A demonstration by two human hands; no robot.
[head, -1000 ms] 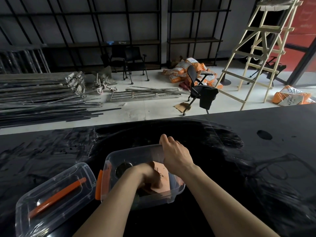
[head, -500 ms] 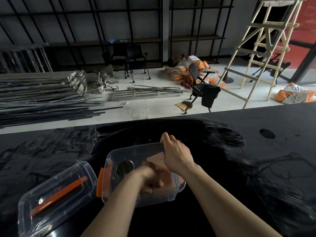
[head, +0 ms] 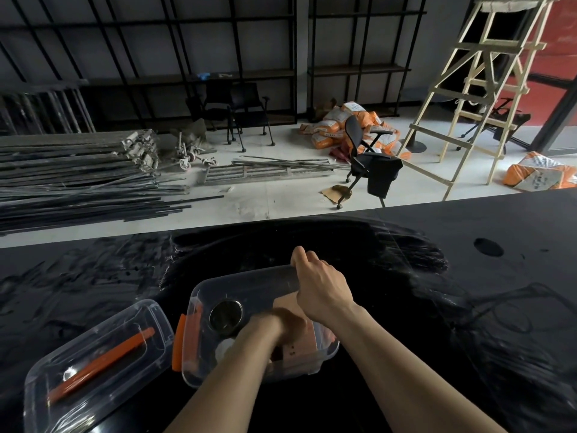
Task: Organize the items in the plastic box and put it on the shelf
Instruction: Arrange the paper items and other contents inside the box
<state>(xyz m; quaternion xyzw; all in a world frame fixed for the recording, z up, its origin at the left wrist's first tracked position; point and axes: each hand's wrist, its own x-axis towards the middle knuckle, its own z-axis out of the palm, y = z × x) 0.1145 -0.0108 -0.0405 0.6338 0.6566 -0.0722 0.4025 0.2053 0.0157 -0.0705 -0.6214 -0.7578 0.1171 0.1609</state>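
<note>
The clear rectangular plastic box with an orange side latch (head: 218,310) stands on the black glossy table (head: 406,307), and I use it as the landmark. The right hand (head: 321,285) is closed over the far rim of the box, near its right corner, and holds the box steady. The left hand (head: 281,326) is inside the box, low, pressing on or gripping a flat salmon-coloured cardboard packet (head: 296,345); its fingers are hidden, so I cannot tell how wide its grip is.

Also inside the box, to the left of the left hand, a round dark metal tin with a shiny rim (head: 225,317) lies flat, and a small pale object (head: 225,348), too blurred to name, lies just in front of the tin. To the left of the box, very near it, the clear plastic lid with an orange handle strip (head: 96,367) lies on the table.

In my judgement the step is arranging the contents. To do it well, the packet should be laid flat against the right wall, so that nothing stands higher than the rim and the lid can close. The right hand should hold the rim firmly, because the table looks smooth and the light box can slide. The tin should not be pushed under the packet.
</note>
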